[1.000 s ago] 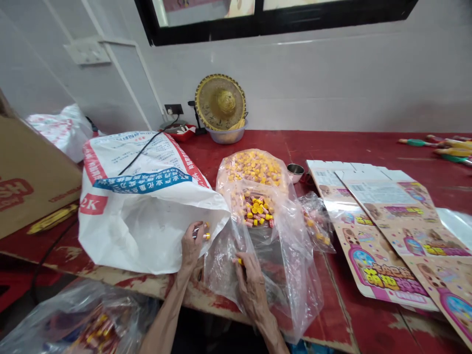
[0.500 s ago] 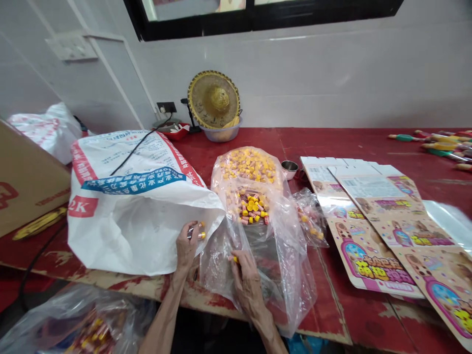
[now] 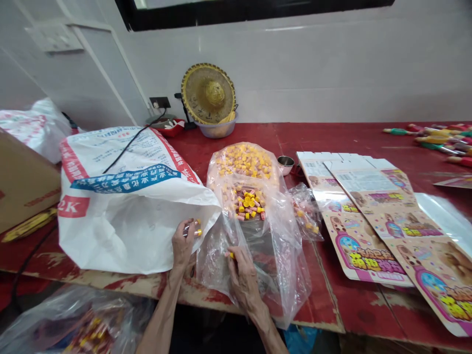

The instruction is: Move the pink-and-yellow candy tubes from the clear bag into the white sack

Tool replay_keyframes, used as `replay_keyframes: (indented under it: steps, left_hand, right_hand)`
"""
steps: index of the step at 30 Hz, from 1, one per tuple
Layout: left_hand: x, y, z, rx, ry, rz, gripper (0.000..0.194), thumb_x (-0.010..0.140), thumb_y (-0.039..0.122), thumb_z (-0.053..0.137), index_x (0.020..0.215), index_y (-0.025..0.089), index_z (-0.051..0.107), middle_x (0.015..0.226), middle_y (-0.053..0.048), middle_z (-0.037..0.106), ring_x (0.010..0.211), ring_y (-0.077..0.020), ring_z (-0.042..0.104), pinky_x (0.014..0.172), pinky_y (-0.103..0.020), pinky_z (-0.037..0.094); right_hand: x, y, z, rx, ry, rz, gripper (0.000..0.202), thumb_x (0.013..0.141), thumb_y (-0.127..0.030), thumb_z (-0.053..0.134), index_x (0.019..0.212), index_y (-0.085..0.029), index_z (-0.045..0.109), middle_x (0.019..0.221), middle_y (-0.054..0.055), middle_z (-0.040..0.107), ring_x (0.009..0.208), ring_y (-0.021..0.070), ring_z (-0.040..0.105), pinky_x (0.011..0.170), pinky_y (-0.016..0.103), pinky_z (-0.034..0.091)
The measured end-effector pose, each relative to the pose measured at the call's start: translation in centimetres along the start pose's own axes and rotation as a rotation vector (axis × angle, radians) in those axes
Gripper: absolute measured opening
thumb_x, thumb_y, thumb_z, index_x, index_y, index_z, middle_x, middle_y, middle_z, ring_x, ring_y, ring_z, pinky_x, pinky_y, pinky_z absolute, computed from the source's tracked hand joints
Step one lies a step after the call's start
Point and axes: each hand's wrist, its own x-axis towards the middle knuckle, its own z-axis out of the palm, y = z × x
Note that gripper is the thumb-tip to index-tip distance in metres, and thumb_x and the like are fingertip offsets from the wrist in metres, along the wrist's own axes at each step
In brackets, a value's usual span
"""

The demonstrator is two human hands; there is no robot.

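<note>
The yellow-capped tubes (image 3: 198, 232) could have slipped from the left hand (image 3: 183, 246), since more than one shared a single grip with their capped ends jutting out; the slack lip of the white sack (image 3: 125, 250), close by, might have knocked them. Loose folds of the clear bag (image 3: 283, 275) could have snagged the right hand (image 3: 240, 275). The left hand curled at the sack's four o'clock; the right, palm inward, pinched a small tube (image 3: 231, 254). More tubes lay at its twelve o'clock, in the bag on the tabletop (image 3: 324, 290).
</note>
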Motion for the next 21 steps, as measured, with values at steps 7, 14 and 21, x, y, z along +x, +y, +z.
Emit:
replay_keyframes:
  steps: [7,14,21]
  left_hand:
    - [0.06,-0.10,-0.11,0.024,-0.004,-0.004,0.038,0.084,0.054,0.063,0.098,0.020,0.072,0.099,-0.010,0.080,0.081,-0.0230,0.076,0.065,-0.031,0.065]
    - [0.29,-0.56,-0.09,0.056,0.000,0.015,0.037,0.085,0.054,0.061,0.097,0.020,0.072,0.098,-0.010,0.080,0.081,-0.0231,0.076,0.064,-0.030,0.063]
    - [0.26,-0.69,-0.04,0.045,0.004,0.001,0.034,0.085,0.052,0.062,0.098,0.021,0.072,0.097,-0.009,0.080,0.079,-0.0231,0.076,0.063,-0.030,0.064]
  right_hand:
    - [-0.15,0.29,0.28,-0.033,-0.004,-0.006,0.028,0.113,-0.023,0.042,0.125,-0.025,0.066,0.113,0.005,0.072,0.105,0.0209,0.067,0.095,0.035,0.052]
    - [0.07,-0.06,0.10,-0.037,-0.009,-0.009,0.028,0.111,-0.021,0.043,0.123,-0.025,0.067,0.111,0.004,0.072,0.102,0.0206,0.068,0.094,0.034,0.053]
    - [0.10,-0.03,0.22,-0.024,-0.007,0.000,0.029,0.111,-0.024,0.041,0.121,-0.025,0.068,0.110,0.005,0.072,0.102,0.0214,0.068,0.094,0.034,0.055]
